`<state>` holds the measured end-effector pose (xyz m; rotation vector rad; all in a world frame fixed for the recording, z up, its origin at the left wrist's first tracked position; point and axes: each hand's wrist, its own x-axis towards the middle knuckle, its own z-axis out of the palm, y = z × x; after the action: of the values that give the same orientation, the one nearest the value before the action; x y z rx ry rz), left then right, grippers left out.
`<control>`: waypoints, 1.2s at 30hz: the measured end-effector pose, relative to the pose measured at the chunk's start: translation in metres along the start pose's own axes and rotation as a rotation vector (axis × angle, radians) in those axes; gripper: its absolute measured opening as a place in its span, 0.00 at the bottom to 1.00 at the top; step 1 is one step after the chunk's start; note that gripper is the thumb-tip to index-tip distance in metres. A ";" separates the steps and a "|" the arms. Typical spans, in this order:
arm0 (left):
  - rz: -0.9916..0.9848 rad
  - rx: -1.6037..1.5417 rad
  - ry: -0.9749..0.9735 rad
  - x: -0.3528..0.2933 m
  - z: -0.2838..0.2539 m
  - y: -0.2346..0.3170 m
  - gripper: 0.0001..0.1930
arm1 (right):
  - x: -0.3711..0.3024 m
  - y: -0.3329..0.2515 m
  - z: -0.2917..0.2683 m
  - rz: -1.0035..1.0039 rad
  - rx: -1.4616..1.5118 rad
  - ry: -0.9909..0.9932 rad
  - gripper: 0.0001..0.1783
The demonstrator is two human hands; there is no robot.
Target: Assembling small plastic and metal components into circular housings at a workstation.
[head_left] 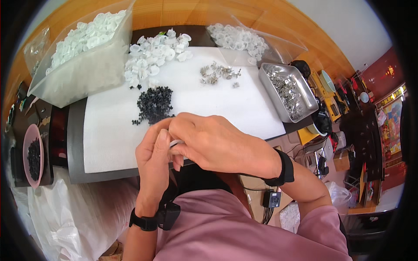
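Observation:
My left hand (152,152) and my right hand (213,141) meet over the front edge of the white foam sheet (117,143). Between them, pinched by closed fingers, is a small white plastic piece (175,142); only its pale curved edge shows, and the fingers hide the rest. Just beyond my hands lies a heap of small black plastic parts (152,104). Farther back on the sheet is a pile of white translucent plastic pieces (156,52) with round discs. To its right, small shiny metal parts (217,73) are scattered.
A large clear bin (87,74) of white pieces stands at left, another clear container (278,43) at back right. A metal tray (308,98) of metal parts sits on the right. A pink bowl (41,152) holds black parts at far left. White plastic bags (74,209) bulge below.

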<state>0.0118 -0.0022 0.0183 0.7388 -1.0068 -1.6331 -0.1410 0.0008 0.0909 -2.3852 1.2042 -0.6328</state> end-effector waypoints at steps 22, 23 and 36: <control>-0.026 0.115 -0.003 0.003 0.001 -0.002 0.16 | 0.045 0.110 -0.154 0.394 -0.541 0.592 0.10; -0.019 0.140 -0.009 0.002 0.001 -0.002 0.15 | 0.050 0.095 -0.142 0.325 -0.457 0.535 0.11; -0.011 0.156 -0.018 0.002 0.001 -0.002 0.15 | 0.121 0.152 -0.030 0.421 -0.589 -0.128 0.16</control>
<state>0.0091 -0.0035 0.0171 0.8358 -1.1545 -1.5860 -0.1915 -0.1868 0.0607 -2.4231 1.9626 0.0200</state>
